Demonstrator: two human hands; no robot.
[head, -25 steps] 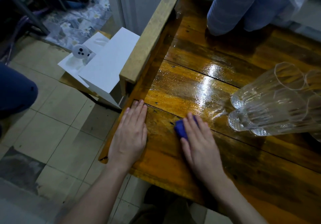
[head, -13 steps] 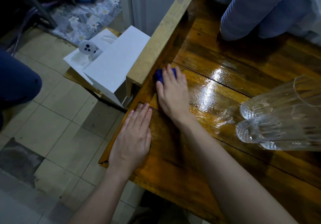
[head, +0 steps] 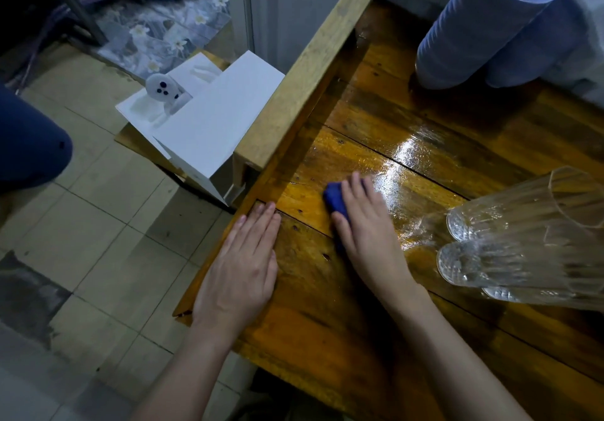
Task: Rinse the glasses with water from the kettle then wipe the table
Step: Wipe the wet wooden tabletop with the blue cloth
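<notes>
**Q:** Where are the hands?

**A:** Both rest on a glossy wooden plank table [head: 359,348], seen from above. The left hand [head: 242,270] lies flat and open, palm down, at the table's near left edge and holds nothing. The right hand [head: 369,234] is just to its right with its fingers stretched out straight, pressing a small dark blue cloth [head: 334,199] onto the wood. The cloth shows only at the left of the fingers.

**Q:** And the glasses?

**A:** A cluster of clear ribbed glasses [head: 523,244] stands on its bases at the right edge, near the right hand but not touching it. The wood between them shines wet.

**Q:** Anything else?

**A:** Two ribbed blue cylinders [head: 483,28] stand at the far right. A pale wooden rail [head: 310,67] runs along the table's left side. Beyond the rail, a white box [head: 212,126] sits on the tiled floor [head: 98,241].
</notes>
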